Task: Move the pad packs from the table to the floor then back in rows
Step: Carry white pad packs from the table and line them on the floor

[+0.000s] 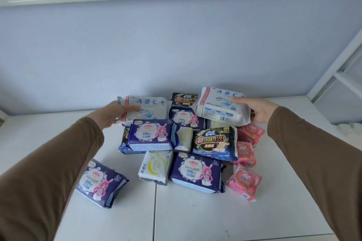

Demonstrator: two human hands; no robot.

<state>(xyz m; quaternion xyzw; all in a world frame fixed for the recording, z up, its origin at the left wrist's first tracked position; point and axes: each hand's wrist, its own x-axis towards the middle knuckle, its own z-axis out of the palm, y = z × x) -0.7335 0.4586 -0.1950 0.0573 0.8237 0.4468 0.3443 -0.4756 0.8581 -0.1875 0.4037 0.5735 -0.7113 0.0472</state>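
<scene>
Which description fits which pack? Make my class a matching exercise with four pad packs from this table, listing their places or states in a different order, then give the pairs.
Packs
1. white ABC pack in the right hand
2. purple pack lying apart
3. pink packs
4. black 420 pack

Descriptions
A. column along the pile's right edge
B. lifted above the pile
C. alone on the table, nearest the left sleeve
D. middle of the pile, right of centre

Pairs: 1-B, 2-C, 3-A, 4-D
</scene>
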